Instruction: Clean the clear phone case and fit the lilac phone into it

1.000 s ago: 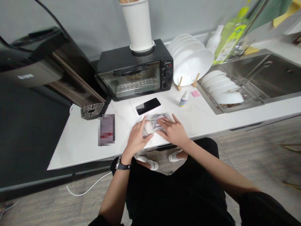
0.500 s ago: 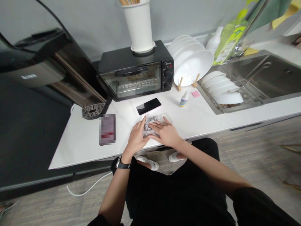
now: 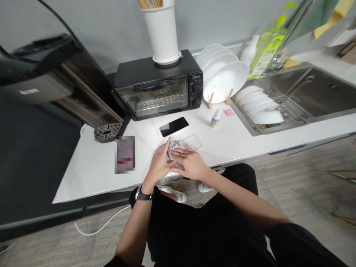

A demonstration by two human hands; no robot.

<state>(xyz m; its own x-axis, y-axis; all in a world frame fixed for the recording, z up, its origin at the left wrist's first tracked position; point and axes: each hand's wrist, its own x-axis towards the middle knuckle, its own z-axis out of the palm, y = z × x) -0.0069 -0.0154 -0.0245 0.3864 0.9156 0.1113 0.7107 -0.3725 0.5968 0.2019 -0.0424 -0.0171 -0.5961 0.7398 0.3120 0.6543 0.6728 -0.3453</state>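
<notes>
From where I stand, the left hand (image 3: pixel 159 163) is at the cloth's eight o'clock, thumb and forefinger parted in a wide V against the left end of a clear case (image 3: pixel 195 142). The crumpled grey cloth (image 3: pixel 174 145) lies on that end, the case reaching out toward two o'clock. At the cloth's four o'clock, the right hand (image 3: pixel 192 162) is open, its slightly spread fingers resting on the cloth, not clenched.

Head view: right hand (image 3: pixel 191 162) presses grey cloth (image 3: pixel 174 147) onto clear case (image 3: pixel 193 141) on counter (image 3: pixel 91 170); left hand (image 3: pixel 161 162) at its left end. Phone (image 3: pixel 174 127) lies just beyond, small bottle (image 3: pixel 215 118) to its right.
</notes>
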